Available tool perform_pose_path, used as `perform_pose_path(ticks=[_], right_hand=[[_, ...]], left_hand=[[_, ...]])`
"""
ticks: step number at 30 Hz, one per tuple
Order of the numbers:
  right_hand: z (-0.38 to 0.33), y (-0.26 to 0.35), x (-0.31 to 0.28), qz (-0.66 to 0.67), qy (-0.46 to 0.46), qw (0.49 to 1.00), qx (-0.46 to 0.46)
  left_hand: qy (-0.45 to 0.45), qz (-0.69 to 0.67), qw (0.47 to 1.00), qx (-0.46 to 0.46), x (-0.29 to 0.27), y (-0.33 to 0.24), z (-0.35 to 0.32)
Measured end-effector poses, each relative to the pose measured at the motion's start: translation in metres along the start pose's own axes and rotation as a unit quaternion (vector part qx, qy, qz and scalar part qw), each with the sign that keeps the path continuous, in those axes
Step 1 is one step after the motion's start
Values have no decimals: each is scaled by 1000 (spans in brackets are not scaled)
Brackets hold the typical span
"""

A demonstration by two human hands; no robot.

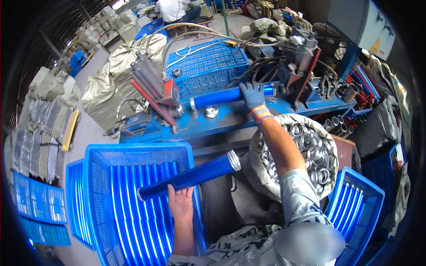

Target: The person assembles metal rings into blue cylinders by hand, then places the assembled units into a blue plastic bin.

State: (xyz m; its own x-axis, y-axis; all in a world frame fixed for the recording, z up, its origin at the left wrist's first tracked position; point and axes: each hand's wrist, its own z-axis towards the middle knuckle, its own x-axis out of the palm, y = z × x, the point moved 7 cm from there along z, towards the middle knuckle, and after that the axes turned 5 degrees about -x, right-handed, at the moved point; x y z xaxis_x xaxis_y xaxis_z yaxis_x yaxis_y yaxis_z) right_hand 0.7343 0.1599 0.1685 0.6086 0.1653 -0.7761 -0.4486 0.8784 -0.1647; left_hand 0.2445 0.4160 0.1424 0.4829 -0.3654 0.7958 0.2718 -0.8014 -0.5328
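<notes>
Supporting a blue tube (197, 176) over a crate (140, 147), the left hand (181, 205) hides its fingertips, so I cannot tell their grip; the right hand (254, 98) curls its fingers over another tube (218, 98) at the worktop (233, 118). Both tubes seem ringed at one end; many loose rings (317, 146) look still unused.

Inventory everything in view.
Long metal workbench: one, blue, middle.
Glossy round tube: one, blue, lower centre.
Second glossy tube: one, blue, on workbench.
Plastic tube-filled crates: at least three, blue, left and right.
Round cloth sack: one, cream, right of centre.
Shiny metal rings: many, silver, inside sack.
Metal machine units: two, grey-red, on workbench.
Slatted plastic crates: several, blue, behind workbench.
Bulky woven sacks: several, cream, upper left.
Seated person: one, white-topped, top.
Left hand: one, bare, touching first tube.
Right hand: one, gloved grey-blue, on second tube.
</notes>
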Motion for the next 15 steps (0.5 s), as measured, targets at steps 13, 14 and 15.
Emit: perform_pose_path(ticks=[13, 14, 15], right_hand=[[-44, -167, -382, 507, -382, 768, 80], [-79, -176, -385, 509, -367, 769, 124], [-118, -188, -389, 479, -344, 794, 149]], left_hand=[[76, 113, 991, -12, 214, 144, 173], [63, 114, 991, -1, 222, 151, 214], [52, 115, 992, 10, 220, 156, 255]])
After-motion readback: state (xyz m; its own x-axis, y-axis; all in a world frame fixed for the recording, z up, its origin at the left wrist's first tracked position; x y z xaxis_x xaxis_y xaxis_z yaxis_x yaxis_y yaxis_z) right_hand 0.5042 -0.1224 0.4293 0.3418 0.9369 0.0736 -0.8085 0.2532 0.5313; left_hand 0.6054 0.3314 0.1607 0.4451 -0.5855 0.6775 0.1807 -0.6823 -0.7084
